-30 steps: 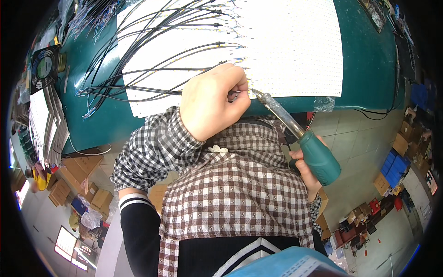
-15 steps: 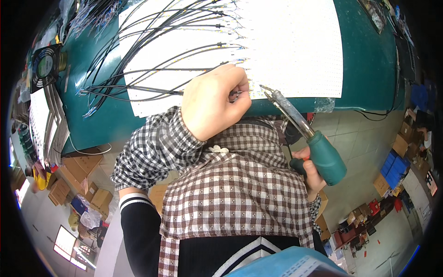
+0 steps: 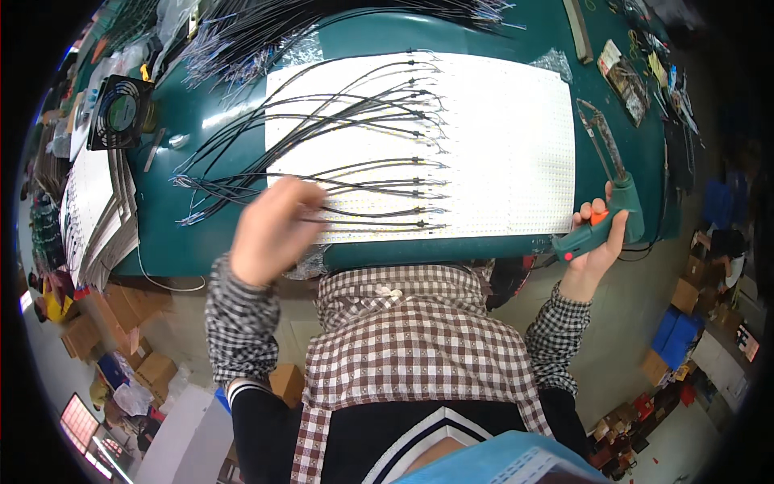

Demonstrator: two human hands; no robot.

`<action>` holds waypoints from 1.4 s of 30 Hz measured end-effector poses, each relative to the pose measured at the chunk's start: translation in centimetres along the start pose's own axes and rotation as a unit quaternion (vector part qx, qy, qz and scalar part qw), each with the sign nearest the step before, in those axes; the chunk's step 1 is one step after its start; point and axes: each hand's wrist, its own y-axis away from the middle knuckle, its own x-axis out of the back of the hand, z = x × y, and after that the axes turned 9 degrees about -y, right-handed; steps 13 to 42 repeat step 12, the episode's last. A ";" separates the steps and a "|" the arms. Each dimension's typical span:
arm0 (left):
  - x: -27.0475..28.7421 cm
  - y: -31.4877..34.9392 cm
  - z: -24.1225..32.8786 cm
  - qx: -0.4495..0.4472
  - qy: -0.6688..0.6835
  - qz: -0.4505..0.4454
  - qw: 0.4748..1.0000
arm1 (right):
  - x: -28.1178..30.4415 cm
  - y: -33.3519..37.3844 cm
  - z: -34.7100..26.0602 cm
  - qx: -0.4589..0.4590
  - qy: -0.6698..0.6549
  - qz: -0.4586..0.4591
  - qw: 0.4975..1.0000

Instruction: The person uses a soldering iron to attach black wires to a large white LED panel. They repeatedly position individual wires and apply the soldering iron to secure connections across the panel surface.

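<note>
My right hand [image 3: 598, 252] grips a green soldering gun [image 3: 629, 206] with an orange trigger, its metal tip pointing away from me beyond the panel's right edge. A white panel [image 3: 508, 145] with rows of small marks lies on the bench. Several black cables [image 3: 355, 166] stretch across its left half, their thin wire ends lined up near the middle. Over the panel's lower left corner hovers my left hand [image 3: 278, 230], fingers curled and smeared by motion. Whether it touches a cable there cannot be told. The cables' other ends [image 3: 189, 184] bunch on the green bench to the left.
A large bundle of dark cables [image 3: 282, 32] lies at the back of the green bench [image 3: 451, 34]. At the left are a black fan [image 3: 121, 113] and a stack of white panels [image 3: 105, 218]. A crumpled packet [image 3: 625, 81] sits at the back right.
My left hand has moved left, away from the wire ends. My right hand has carried the soldering gun up and right, off the panel. The view has shifted, showing more of the bench's back.
</note>
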 end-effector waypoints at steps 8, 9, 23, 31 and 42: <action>3.3 1.4 -8.2 0.056 -0.060 0.125 0.989 | 1.3 -0.6 0.1 -0.032 -0.017 0.007 0.999; 3.5 1.7 -8.3 0.047 -0.078 0.135 0.987 | 1.4 -0.6 0.1 -0.041 -0.025 0.001 0.999; 3.8 2.3 -7.4 0.011 -0.219 0.191 0.957 | 1.4 -0.8 0.0 -0.058 -0.043 -0.014 0.997; 3.8 2.3 -7.4 0.011 -0.219 0.191 0.957 | 1.4 -0.8 0.0 -0.058 -0.043 -0.014 0.997; 3.8 2.3 -7.4 0.011 -0.219 0.191 0.957 | 1.4 -0.8 0.0 -0.058 -0.043 -0.014 0.997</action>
